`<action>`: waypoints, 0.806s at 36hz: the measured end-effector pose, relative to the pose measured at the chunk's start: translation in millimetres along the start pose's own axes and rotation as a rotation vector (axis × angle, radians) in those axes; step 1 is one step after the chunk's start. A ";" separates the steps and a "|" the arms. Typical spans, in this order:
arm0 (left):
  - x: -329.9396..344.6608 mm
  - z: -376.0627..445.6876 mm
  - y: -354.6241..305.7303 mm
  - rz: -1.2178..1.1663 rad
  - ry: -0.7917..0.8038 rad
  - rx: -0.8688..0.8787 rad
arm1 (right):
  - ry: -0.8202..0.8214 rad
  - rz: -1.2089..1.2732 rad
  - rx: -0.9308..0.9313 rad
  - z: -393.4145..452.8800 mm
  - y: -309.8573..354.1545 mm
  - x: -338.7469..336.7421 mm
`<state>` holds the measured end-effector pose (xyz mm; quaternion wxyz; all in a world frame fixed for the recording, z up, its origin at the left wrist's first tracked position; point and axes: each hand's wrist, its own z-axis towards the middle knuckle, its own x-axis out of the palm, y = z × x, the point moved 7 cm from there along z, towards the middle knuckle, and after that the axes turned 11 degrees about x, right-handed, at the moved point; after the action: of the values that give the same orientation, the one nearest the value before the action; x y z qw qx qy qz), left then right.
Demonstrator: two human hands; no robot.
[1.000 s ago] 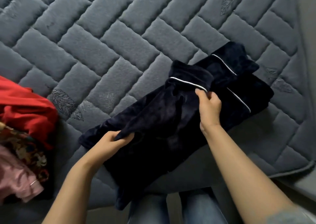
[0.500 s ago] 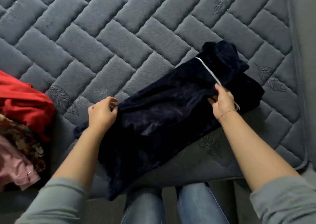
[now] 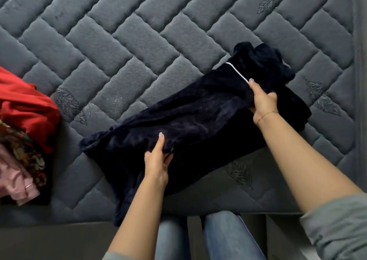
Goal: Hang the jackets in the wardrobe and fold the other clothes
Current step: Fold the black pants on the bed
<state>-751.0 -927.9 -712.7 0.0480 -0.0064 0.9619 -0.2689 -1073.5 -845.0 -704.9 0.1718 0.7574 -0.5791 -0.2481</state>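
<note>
On the quilted mattress, navy garment spans both hands' grip: left hand; right hand.

Both hands gripping navy garment on bed

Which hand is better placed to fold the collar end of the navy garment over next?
Right, probably. The right hand already grips the dark navy plush garment beside its white piping; the left hand holds the near edge mid-length.

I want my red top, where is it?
In the head view, the red garment lies at the left edge of the grey quilted bed, on top of a patterned cloth and a pink one.
</note>
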 end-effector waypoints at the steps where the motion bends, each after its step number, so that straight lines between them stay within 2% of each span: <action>1: 0.7 -0.1 -3.0 -0.041 -0.042 0.028 | -0.038 -0.050 -0.051 0.0 6.2 -3.5; 4: -5.6 -6.7 -7.0 -0.102 -0.105 0.136 | -0.135 -0.182 -0.257 -10.4 20.0 -22.2; 8: -25.1 -18.4 0.3 -0.016 -0.100 0.230 | -0.135 -0.174 -0.421 -22.9 12.0 -54.4; 11: -33.5 -18.2 17.6 0.012 -0.058 0.173 | -0.140 -0.209 -0.394 -18.9 -7.7 -72.0; 15: -31.8 -16.4 48.7 0.054 -0.004 -0.021 | -0.089 -0.174 -0.223 -4.2 -28.5 -87.4; 17: -34.3 -13.7 49.8 0.127 -0.069 0.007 | -0.042 -0.155 -0.212 -2.9 -23.8 -86.4; 20: -41.9 -21.1 31.3 0.270 -0.303 0.173 | 0.032 -0.125 -0.262 -12.1 -6.4 -80.4; 23: -34.1 -39.6 -6.5 0.525 -0.427 0.506 | 0.134 -0.057 -0.257 -22.5 6.8 -73.1; 26: -6.2 -55.8 -44.3 0.793 -0.343 0.868 | 0.233 0.037 -0.212 -34.0 21.5 -60.4; 28: 18.0 -54.0 -59.1 0.972 -0.189 1.025 | 0.293 0.146 -0.198 -40.0 32.6 -52.6; 29: 30.9 -48.3 -60.7 1.048 -0.077 1.047 | 0.324 0.190 -0.201 -42.2 38.2 -49.7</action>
<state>-787.2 -956.1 -642.9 0.2003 0.4677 0.5824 -0.6340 -1089.7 -808.7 -640.6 0.3599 0.7085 -0.5849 -0.1625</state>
